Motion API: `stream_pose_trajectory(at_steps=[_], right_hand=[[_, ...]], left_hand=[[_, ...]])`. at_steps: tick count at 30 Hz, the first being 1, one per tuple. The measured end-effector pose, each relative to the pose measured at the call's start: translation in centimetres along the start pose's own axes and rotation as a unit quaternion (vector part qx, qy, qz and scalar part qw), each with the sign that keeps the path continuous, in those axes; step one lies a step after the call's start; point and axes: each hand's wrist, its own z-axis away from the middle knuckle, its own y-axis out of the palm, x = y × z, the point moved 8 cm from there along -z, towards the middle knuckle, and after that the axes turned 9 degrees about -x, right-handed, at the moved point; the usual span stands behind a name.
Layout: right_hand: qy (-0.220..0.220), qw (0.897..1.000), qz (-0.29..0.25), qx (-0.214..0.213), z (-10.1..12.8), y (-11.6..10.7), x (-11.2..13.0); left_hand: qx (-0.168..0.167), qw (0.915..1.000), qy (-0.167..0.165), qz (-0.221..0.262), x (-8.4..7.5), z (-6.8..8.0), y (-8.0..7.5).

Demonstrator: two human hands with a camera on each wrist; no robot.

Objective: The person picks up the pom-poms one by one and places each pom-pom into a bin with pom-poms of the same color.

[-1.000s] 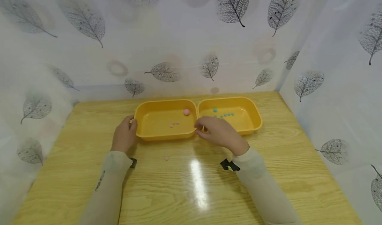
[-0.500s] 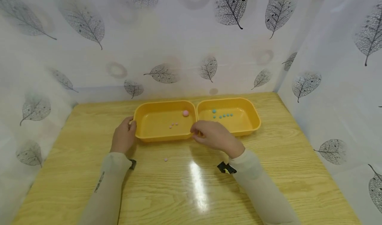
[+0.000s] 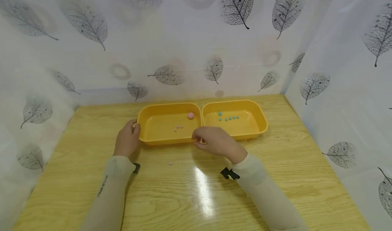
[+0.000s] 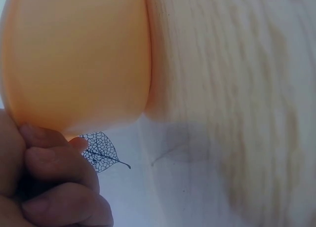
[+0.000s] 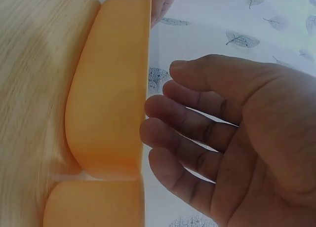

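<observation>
The left hand (image 3: 127, 139) grips the left tray's (image 3: 159, 137) end, seemingly to steady it, while the right hand (image 3: 214, 141), fingers loosely spread and empty, hovers by its near rim above a stray pink bead (image 3: 170, 163).

Two yellow trays (image 3: 144, 120), two hands (image 3: 127, 139).

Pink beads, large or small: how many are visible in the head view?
5. One large pink bead and three small ones lie in the left tray; one small bead lies on the table. The right hand may hide more.
</observation>
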Motion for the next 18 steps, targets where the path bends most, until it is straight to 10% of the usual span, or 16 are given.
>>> stream_pose_trajectory(at_steps=[18], right_hand=[[-0.072,0.995,-0.019,0.07,-1.8,6.9,5.1]], left_hand=[[-0.005,0.9999,0.006,0.009,0.2,-0.3,0.0]])
